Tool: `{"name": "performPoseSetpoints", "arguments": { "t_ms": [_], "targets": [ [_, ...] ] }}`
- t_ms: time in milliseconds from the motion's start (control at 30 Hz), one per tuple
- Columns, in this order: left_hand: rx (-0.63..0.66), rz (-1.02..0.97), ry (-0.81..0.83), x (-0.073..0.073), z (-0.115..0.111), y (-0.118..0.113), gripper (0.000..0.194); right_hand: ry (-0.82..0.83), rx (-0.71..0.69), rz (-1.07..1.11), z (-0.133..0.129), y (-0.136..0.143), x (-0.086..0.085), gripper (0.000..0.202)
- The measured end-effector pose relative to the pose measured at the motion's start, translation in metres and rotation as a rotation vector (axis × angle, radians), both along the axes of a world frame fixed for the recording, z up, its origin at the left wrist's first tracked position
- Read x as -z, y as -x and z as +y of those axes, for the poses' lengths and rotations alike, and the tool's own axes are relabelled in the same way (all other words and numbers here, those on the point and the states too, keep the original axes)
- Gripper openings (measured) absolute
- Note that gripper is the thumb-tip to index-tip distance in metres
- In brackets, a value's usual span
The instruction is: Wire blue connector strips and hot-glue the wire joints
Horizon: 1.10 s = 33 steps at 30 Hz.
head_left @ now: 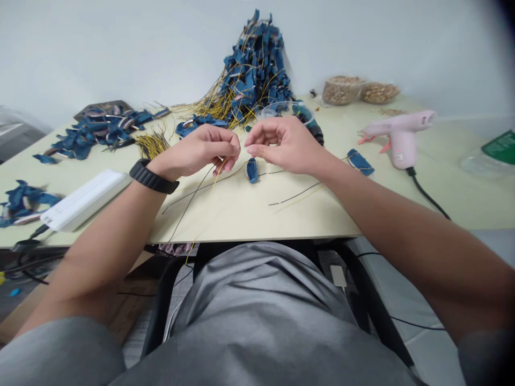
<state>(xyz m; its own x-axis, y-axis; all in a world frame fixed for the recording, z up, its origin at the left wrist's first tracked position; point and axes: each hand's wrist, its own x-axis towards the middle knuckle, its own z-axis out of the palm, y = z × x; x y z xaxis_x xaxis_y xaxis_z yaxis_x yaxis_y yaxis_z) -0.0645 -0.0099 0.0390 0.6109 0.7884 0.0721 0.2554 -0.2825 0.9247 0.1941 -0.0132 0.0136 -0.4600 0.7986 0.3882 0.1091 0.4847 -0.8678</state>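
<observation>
"Fingers of the left hand [203, 150] are pinching a yellow wire [218, 174], with a dark wire [190, 201] trailing beside it. On the right hand [285, 142], thumb and forefinger are nearly meeting; whether they are gripping anything, I cannot tell."

"Where is the blue piece [251, 170] sitting?"

"It is showing just below and between the two hands, over the tabletop [233, 220]. Whether it is lying flat or hanging, I cannot tell."

"How far along is the work looking?"

"Well underway, I'm judging. At the back, a tall heap of blue pieces [257, 69] is rising with yellow wires trailing out, so those are looking done. Another wired piece [360, 162] is lying beyond the right hand. Over on the left, a loose pile [92, 128] and a smaller pile [26, 201] are showing no clear wires, and a yellow bundle [152, 143] is lying beside the left wrist; those I'm counting as left to do."

"Which way is the middle piece pointing?"

"Its long axis is running almost straight between the tabletop's near and far edges, tilting slightly, one end facing the heap. The pinched yellow wire is slanting down and leftward, toward the near edge."
</observation>
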Motion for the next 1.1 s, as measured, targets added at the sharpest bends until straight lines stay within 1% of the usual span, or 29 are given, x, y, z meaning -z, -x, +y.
{"name": "performPoseSetpoints", "arguments": {
  "t_ms": [100, 167, 267, 367, 500, 700, 833, 967, 1033, 1100],
  "targets": [
    [0.021, 0.019, -0.004, 0.004, 0.003, 0.0, 0.031, -0.12, 0.023, -0.061, 0.0, 0.0, 0.002, 0.025],
    [0.042, 0.022, -0.005, 0.007, 0.006, 0.001, 0.033, -0.188, 0.043, -0.105, 0.001, 0.0, 0.006, 0.02],
    [0.101, 0.019, -0.005, 0.013, 0.01, 0.001, 0.034, -0.276, 0.102, -0.179, 0.002, 0.0, 0.01, 0.019],
    [0.149, 0.012, -0.007, 0.016, 0.012, 0.001, 0.036, -0.32, 0.16, -0.238, -0.002, 0.004, 0.01, 0.022],
    [0.164, 0.005, -0.015, 0.016, 0.013, -0.001, 0.042, -0.303, 0.181, -0.253, -0.007, 0.007, 0.008, 0.028],
    [0.191, 0.02, -0.001, 0.013, 0.013, 0.001, 0.047, -0.306, 0.191, -0.274, -0.009, 0.007, 0.007, 0.021],
    [0.183, 0.035, 0.0, 0.017, 0.017, 0.007, 0.048, -0.275, 0.181, -0.283, -0.01, 0.006, 0.005, 0.025],
    [0.147, 0.05, -0.012, 0.021, 0.021, 0.012, 0.044, -0.247, 0.178, -0.309, -0.007, 0.001, 0.005, 0.013],
    [0.164, 0.064, -0.004, 0.021, 0.021, 0.011, 0.044, -0.235, 0.169, -0.334, -0.005, -0.002, 0.004, 0.011],
    [0.199, 0.086, 0.0, 0.018, 0.019, 0.009, 0.048, -0.235, 0.159, -0.371, -0.004, -0.005, 0.003, 0.011]
  ]
}}
